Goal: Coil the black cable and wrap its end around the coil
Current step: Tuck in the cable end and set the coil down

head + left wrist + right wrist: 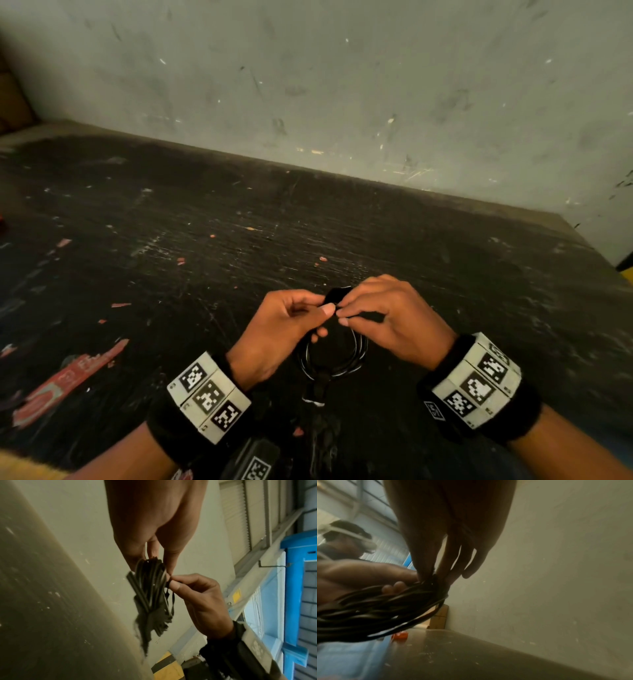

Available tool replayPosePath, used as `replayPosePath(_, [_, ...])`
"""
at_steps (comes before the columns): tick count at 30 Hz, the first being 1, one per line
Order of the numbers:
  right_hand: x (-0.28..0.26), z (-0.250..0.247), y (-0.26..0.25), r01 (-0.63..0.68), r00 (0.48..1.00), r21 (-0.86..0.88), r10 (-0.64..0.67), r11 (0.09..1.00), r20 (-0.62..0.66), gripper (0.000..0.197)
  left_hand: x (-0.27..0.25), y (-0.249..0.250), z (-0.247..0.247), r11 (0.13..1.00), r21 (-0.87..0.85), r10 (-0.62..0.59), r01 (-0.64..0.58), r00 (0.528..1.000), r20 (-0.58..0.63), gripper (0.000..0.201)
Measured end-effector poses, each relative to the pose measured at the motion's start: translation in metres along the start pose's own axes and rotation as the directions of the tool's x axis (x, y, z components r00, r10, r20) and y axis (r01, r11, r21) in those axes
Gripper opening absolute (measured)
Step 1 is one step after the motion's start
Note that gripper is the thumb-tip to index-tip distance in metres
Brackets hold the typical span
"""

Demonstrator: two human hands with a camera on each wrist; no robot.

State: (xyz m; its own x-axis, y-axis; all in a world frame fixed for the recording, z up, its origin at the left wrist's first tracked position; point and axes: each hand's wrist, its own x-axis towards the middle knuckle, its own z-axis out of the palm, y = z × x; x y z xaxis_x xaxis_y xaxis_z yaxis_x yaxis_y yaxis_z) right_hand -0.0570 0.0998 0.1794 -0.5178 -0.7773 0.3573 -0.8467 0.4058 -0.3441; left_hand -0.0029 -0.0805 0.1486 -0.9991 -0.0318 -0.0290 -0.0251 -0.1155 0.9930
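PROGRESS: late, by my judgement | thin glossy black cable (334, 358) already looped into a round coil, held above the scuffed dark table (239, 240) | left hand (279, 329) grip pinches the coil's top | right hand (394, 318) grip pinches a strand there | LEFT: finish wrapping the end, seemingly.

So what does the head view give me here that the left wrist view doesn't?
Only the head view shows the coil as an open ring, the dark scratched tabletop under it, and both marker wristbands.

Only the left wrist view shows the coil edge-on as a bunch of strands, a thin strand looped beside it under the right hand's fingers, and the blue frame behind.

Both show the black cable held above the table, the left hand and right hand pinching it together at the top.
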Motion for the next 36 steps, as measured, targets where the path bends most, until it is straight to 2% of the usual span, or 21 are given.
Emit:
replayPosePath(4, [0.002,-0.002,-0.005,0.044,0.999,-0.098,-0.043,0.994,0.007,0.010,0.001,-0.003,0.007,0.998,0.052,0.030,-0.028,0.999,-0.044,0.009])
replayPosePath(6, [0.003,-0.004,-0.005,-0.006,1.000,-0.025,0.005,1.000,-0.016,0.009,0.001,-0.004,0.007,0.998,0.059,0.029,-0.028,0.999,-0.021,0.009])
replayPosePath(8, [0.003,-0.004,-0.002,-0.111,0.993,0.141,0.116,0.984,-0.032,0.007,0.000,-0.004,0.006,0.997,0.065,0.032,-0.032,0.999,0.004,0.010])
replayPosePath(11, [0.002,-0.003,0.004,-0.237,0.964,0.408,0.266,0.882,-0.017,0.009,-0.001,-0.003,0.004,0.994,0.094,0.047,-0.050,0.998,0.032,0.012])
replayPosePath(14, [0.002,0.000,0.003,-0.287,0.939,0.559,0.345,0.778,0.001,0.010,-0.002,-0.002,0.005,0.993,0.102,0.060,-0.063,0.997,0.041,0.011])
replayPosePath(19, [0.001,0.003,0.004,-0.366,0.894,0.647,0.445,0.669,0.045,0.017,0.001,-0.003,0.001,0.990,0.129,0.055,-0.064,0.996,0.071,0.015])
replayPosePath(23, [-0.002,0.008,0.004,-0.471,0.832,0.713,0.530,0.519,0.165,0.018,0.001,-0.006,-0.003,0.989,0.126,0.057,-0.075,0.989,0.135,0.013])
replayPosePath(27, [-0.008,0.016,0.011,-0.529,0.782,0.722,0.587,0.447,0.209,0.022,0.004,-0.016,-0.004,0.996,0.090,-0.029,0.015,0.987,0.158,0.016])
replayPosePath(29, [-0.016,0.018,0.018,-0.541,0.733,0.743,0.653,0.394,0.188,0.021,0.008,-0.025,-0.005,0.993,0.068,-0.101,0.092,0.984,0.149,0.017])
replayPosePath(33, [-0.042,0.021,0.043,-0.558,0.581,0.799,0.793,0.225,0.183,0.020,0.016,-0.047,-0.008,0.960,0.057,-0.277,0.272,0.954,0.110,0.022])
replayPosePath(36, [-0.066,0.032,0.062,-0.554,0.463,0.822,0.869,0.129,0.176,0.022,0.025,-0.066,-0.006,0.925,-0.090,-0.365,0.368,0.930,0.050,0.019])
